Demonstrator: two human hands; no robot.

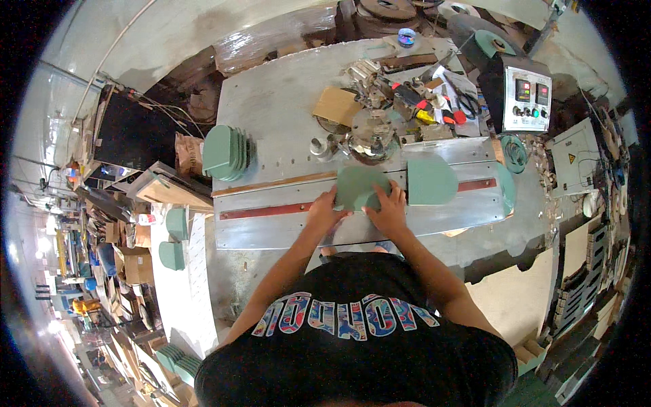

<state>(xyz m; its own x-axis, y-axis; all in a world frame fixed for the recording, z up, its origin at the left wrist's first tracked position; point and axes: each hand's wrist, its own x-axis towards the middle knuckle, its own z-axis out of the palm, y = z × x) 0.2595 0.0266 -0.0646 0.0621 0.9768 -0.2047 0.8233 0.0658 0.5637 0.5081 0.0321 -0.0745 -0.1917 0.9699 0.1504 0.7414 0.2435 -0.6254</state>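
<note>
A green board point(363, 188) with a rounded edge lies at the metal worktable, against the round metal machine head point(371, 144). My left hand point(325, 209) grips its left side, the fingers closed at the edge. My right hand point(389, 207) is bent over its right front edge, with fingertips on the top face. A second green board point(432, 182), straight on the left and rounded on the right, lies just right of my right hand. At the table's right end another green piece point(506, 190) shows partly.
A stack of green boards point(222, 152) stands at the table's left. Tools with scissors point(466, 102) clutter the back, near a control box point(527, 100). Two green boards point(173, 254) lie on a white surface at left. A brown block point(337, 106) sits behind the machine head.
</note>
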